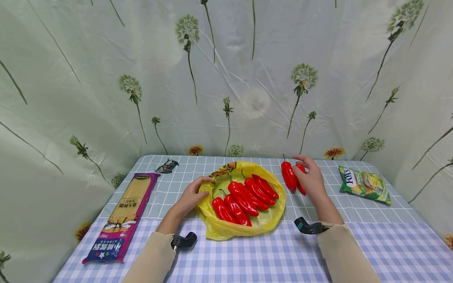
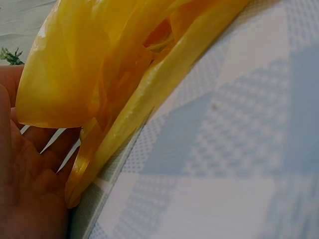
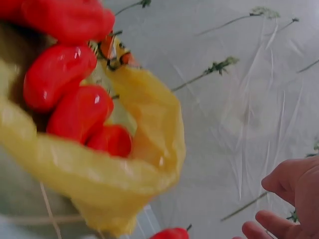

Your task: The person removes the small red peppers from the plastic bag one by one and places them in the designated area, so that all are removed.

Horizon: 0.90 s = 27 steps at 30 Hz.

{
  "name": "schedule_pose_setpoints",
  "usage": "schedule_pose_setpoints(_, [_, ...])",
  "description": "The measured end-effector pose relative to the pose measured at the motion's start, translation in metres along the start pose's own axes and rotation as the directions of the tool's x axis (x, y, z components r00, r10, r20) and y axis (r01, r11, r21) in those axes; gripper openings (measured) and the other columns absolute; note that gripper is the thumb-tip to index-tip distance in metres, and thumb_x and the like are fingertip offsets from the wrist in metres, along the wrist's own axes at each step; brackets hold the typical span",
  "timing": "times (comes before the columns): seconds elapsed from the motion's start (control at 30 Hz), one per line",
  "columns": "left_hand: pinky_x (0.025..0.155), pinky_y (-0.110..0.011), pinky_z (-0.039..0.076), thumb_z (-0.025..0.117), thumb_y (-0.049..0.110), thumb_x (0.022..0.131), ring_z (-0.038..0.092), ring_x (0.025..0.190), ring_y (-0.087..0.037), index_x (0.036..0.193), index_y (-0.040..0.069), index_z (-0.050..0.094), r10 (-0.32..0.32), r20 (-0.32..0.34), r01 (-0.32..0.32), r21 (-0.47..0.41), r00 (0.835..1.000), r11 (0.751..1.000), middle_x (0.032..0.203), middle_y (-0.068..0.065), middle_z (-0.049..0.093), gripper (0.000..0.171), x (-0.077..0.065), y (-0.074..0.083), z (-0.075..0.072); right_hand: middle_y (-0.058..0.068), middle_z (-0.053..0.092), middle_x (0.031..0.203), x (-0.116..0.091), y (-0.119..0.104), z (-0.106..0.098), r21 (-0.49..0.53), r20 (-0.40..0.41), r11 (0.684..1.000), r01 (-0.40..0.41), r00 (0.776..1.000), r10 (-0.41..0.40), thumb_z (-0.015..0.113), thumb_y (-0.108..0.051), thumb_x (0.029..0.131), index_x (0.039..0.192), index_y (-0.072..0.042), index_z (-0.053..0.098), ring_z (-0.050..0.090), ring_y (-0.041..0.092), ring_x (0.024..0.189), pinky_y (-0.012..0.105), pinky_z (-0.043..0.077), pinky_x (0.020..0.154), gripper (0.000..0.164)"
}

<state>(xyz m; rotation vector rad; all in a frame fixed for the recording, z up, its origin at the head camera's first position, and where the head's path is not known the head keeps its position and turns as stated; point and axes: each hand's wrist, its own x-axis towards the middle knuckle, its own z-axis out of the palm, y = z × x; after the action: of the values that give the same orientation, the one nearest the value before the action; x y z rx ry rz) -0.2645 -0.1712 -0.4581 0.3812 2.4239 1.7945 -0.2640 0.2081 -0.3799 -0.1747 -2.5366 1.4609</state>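
Observation:
A yellow plastic bag (image 1: 247, 234) lies with its mouth wide, and several red peppers (image 1: 244, 196) rest inside it. My left hand (image 1: 191, 198) is at the bag's left side, thumb and fingers spread against the plastic. In the left wrist view the fingers (image 2: 47, 137) pass partly behind the yellow film. To the right of the bag, a red pepper (image 1: 289, 175) lies on the table beside a second pepper (image 1: 302, 188), partly covered by my right hand (image 1: 311, 177). In the right wrist view that hand's fingers (image 3: 271, 224) are apart, nothing visible between them.
At the left lies a long pack of pasta (image 1: 125, 214), with a small black wrapper (image 1: 167, 166) behind it. A green FOX'S candy bag (image 1: 364, 184) sits at the right. Behind the checked tablecloth (image 1: 226, 263) hangs a dandelion-print curtain (image 1: 247, 78).

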Motion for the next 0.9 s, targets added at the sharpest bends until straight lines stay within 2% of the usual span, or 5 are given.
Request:
schedule_pose_setpoints(0.2, [0.115, -0.048, 0.04, 0.056, 0.003, 0.093, 0.044, 0.138, -0.029, 0.134, 0.014, 0.057, -0.008, -0.004, 0.008, 0.004, 1.0, 1.0, 0.15, -0.009, 0.049, 0.042, 0.0, 0.0, 0.0, 0.018, 0.042, 0.153, -0.002, -0.008, 0.01, 0.001, 0.068, 1.0, 0.028, 0.997, -0.028, 0.057, -0.019, 0.097, 0.145, -0.017, 0.048, 0.042, 0.04, 0.14, 0.053, 0.05, 0.104, 0.049])
schedule_pose_setpoints(0.33, [0.116, -0.049, 0.039, 0.056, 0.004, 0.093, 0.043, 0.14, -0.029, 0.134, 0.014, 0.057, -0.009, -0.006, 0.009, 0.008, 1.0, 1.0, 0.15, -0.009, 0.049, 0.042, 0.0, 0.0, 0.0, 0.018, 0.046, 0.148, -0.005, -0.009, 0.017, -0.013, 0.094, 0.993, 0.117, 0.989, -0.115, 0.059, -0.017, 0.096, 0.141, -0.014, 0.051, 0.046, 0.039, 0.136, 0.052, 0.05, 0.104, 0.046])
schedule_pose_setpoints(0.53, [0.117, -0.048, 0.038, 0.055, 0.004, 0.093, 0.043, 0.14, -0.029, 0.135, 0.014, 0.057, -0.007, -0.003, 0.007, 0.012, 1.0, 1.0, 0.151, -0.01, 0.048, 0.042, 0.001, -0.002, 0.0, 0.017, 0.049, 0.143, -0.011, -0.012, 0.025, -0.061, 0.119, 0.967, 0.249, 0.963, -0.24, 0.064, -0.013, 0.092, 0.136, -0.012, 0.054, 0.052, 0.039, 0.129, 0.053, 0.052, 0.101, 0.045])
schedule_pose_setpoints(0.9, [0.116, -0.048, 0.04, 0.056, 0.004, 0.094, 0.044, 0.139, -0.03, 0.136, 0.013, 0.056, 0.003, -0.002, -0.003, 0.019, 1.0, 1.0, 0.151, -0.01, 0.048, 0.043, 0.001, -0.001, -0.001, 0.015, 0.052, 0.14, -0.02, -0.021, 0.038, -0.096, 0.183, 0.939, 0.331, 0.933, -0.31, 0.066, -0.01, 0.091, 0.135, -0.013, 0.055, 0.057, 0.037, 0.124, 0.051, 0.056, 0.095, 0.046])
